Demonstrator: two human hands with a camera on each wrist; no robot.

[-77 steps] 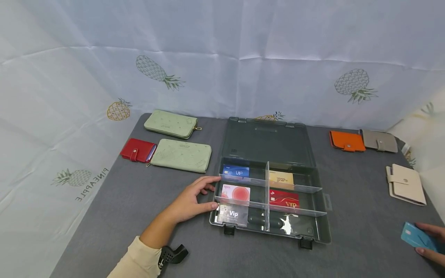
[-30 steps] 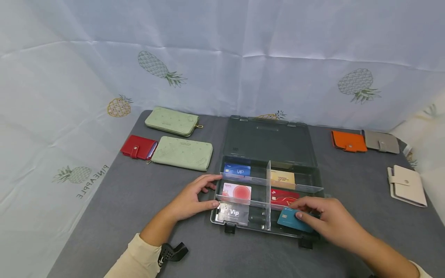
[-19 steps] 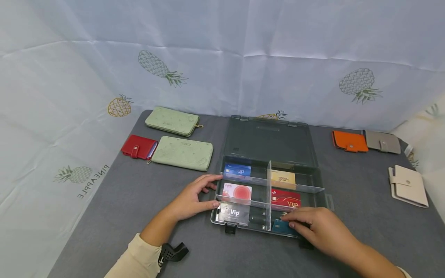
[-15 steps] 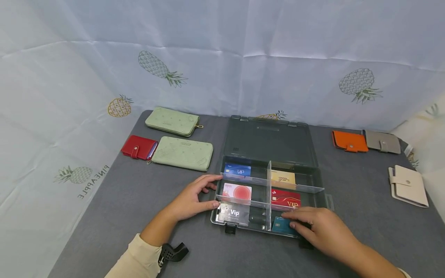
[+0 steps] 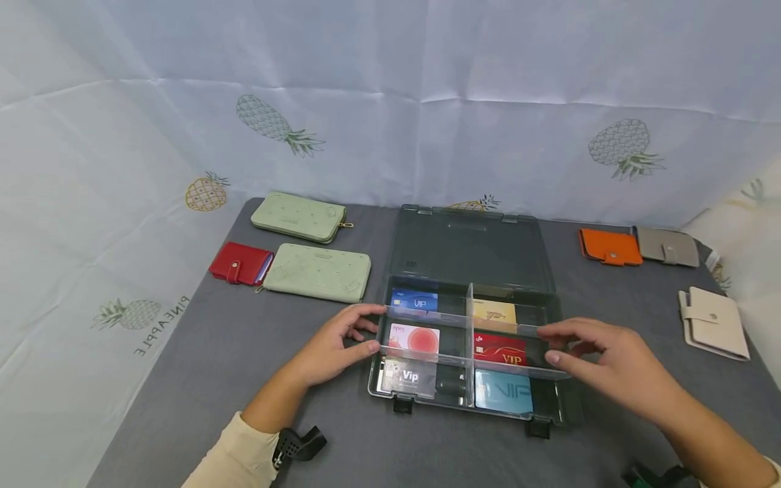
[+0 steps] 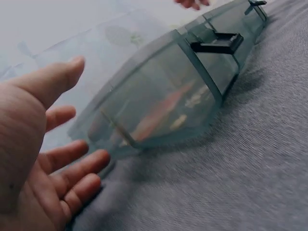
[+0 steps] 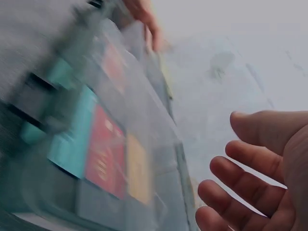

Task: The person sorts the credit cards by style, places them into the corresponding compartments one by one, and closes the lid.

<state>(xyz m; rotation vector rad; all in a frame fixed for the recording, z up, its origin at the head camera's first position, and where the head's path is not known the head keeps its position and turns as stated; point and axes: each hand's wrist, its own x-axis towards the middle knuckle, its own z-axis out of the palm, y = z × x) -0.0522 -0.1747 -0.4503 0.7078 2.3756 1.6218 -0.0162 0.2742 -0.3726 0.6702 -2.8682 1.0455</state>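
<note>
A dark clear plastic box (image 5: 453, 337) stands with its lid folded back and its compartments each holding one card. The light blue card (image 5: 503, 391) lies flat in the front right compartment. Behind it are a red VIP card (image 5: 499, 348) and a gold card (image 5: 494, 312). The left column holds a grey Vip card (image 5: 409, 376), a pink card (image 5: 414, 337) and a blue VIP card (image 5: 414, 299). My left hand (image 5: 331, 347) rests thumb and fingertips at the box's left side. Nothing is in my right hand (image 5: 619, 359), loosely curved over the box's right edge.
At the left lie two pale green long wallets (image 5: 317, 272) and a red wallet (image 5: 241, 263). On the right are an orange wallet (image 5: 610, 247), a grey wallet (image 5: 666, 246) and a cream wallet (image 5: 715, 322). A white pineapple-print cloth (image 5: 488, 135) hangs behind the table.
My right hand brought the blue card from the far right into the front right compartment, let it go, and drew back to the right and up. My left hand has stayed at the box.
</note>
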